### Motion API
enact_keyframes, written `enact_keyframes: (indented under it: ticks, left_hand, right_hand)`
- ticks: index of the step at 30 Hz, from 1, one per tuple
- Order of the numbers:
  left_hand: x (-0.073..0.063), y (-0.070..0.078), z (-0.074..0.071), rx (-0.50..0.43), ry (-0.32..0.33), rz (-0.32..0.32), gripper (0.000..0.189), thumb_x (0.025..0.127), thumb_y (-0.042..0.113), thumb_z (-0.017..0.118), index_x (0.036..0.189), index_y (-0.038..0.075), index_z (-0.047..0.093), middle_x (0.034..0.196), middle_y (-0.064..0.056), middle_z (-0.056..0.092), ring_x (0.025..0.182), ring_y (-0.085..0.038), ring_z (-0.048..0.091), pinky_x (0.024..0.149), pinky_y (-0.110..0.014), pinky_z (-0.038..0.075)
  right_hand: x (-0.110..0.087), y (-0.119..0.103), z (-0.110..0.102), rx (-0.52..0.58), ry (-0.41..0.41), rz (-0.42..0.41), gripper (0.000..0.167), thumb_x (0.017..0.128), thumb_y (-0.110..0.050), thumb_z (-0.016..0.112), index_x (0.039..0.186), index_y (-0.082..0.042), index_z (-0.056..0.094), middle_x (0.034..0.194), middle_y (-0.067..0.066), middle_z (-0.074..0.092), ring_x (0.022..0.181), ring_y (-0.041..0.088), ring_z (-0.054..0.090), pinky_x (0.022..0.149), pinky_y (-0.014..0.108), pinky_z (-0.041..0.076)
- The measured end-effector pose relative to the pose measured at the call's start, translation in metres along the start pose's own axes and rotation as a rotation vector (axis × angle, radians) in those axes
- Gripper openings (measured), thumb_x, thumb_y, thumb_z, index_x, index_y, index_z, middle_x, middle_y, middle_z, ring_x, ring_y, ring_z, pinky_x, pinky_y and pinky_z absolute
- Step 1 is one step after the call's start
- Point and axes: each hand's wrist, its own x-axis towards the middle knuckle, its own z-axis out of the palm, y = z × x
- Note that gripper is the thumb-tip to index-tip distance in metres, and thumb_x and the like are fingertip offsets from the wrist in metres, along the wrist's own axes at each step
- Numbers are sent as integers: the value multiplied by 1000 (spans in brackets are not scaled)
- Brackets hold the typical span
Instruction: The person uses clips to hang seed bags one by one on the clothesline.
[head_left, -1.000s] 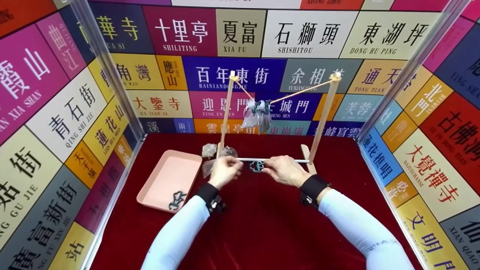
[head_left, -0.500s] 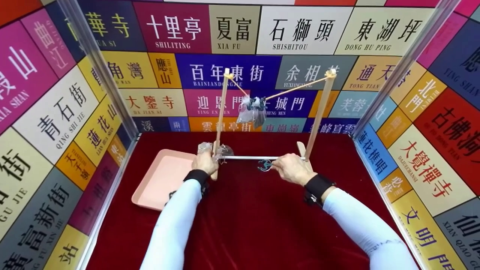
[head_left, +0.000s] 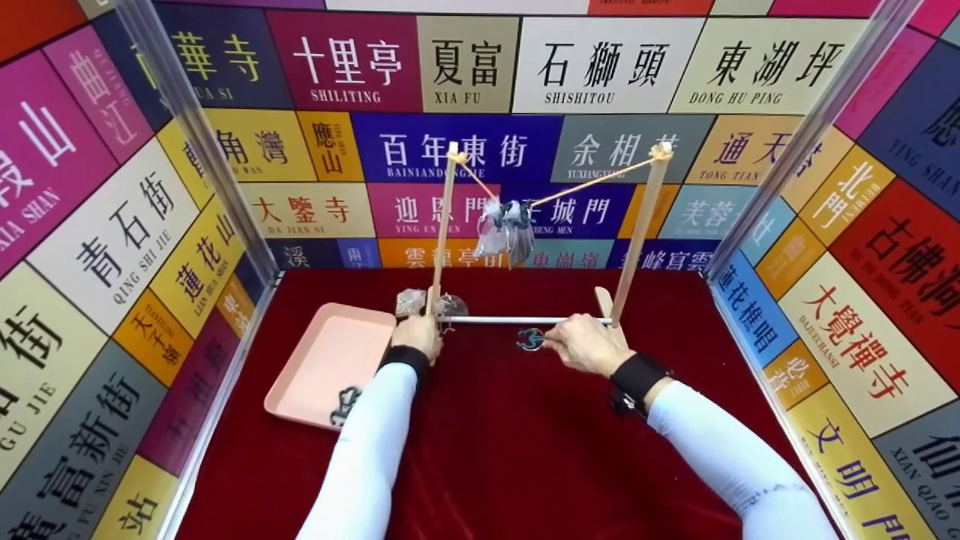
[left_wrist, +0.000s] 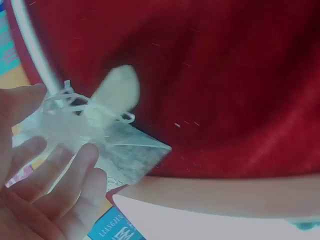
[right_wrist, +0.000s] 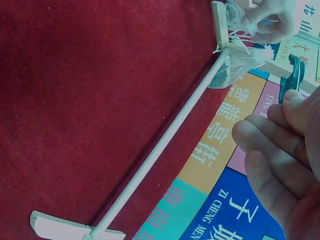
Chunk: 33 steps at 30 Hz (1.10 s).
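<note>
My right hand (head_left: 589, 345) pinches a small dark teal clip (head_left: 531, 339) with a curvy outline, held near the white rod. In the right wrist view the clip (right_wrist: 292, 77) sticks up from between thumb and forefinger. My left hand (head_left: 418, 337) is beside the foot of the left wooden post. A translucent drawstring pouch (left_wrist: 132, 152) lies just past its parted fingers (left_wrist: 82, 160) in the left wrist view. Another sheer pouch (head_left: 452, 306) sits right of that post. Two filled pouches (head_left: 506, 232) hang by teal clips from the cord (head_left: 592, 182) above.
The white rod (head_left: 517, 320) joins the left post (head_left: 444, 225) and right post (head_left: 641, 232) low down, across the red cloth (head_left: 517, 465). A pink tray (head_left: 322, 360) at left holds dark clips (head_left: 343, 405), partly behind the left sleeve. Printed panels enclose the cloth.
My left hand has left the clip beside the right hand and moved left to the pouches at the left post. The right hand keeps the clip, now shifted slightly right.
</note>
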Motion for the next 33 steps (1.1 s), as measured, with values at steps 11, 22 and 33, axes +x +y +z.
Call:
enact_keyframes:
  ticks: [11, 22, 33]
  left_hand:
    - [-10, 0, -13, 129, 55, 108, 15, 92, 8, 77, 102, -1, 83, 96, -27, 83, 89, -47, 83, 75, -60, 69]
    - [-6, 71, -78, 383, -8, 300, 16, 93, 17, 87, 107, 10, 88, 104, -15, 85, 96, -33, 84, 78, -49, 71]
    - [-8, 171, -137, 506, 94, 630, 39, 78, 37, 100, 107, 15, 85, 108, -6, 80, 97, -24, 76, 90, -40, 66]
  right_hand:
    - [-3, 1, 11, 20, -45, -66, 25, 103, -22, 80, 79, -13, 79, 74, 2, 80, 64, 17, 74, 62, 37, 61]
    - [-11, 6, 12, 65, -75, -52, 23, 99, -18, 83, 77, -14, 80, 65, -3, 75, 55, 4, 53, 57, 28, 48]
    - [-16, 10, 1, 20, -108, -37, 22, 99, -19, 82, 78, -15, 78, 65, -2, 73, 57, 12, 62, 57, 35, 53]
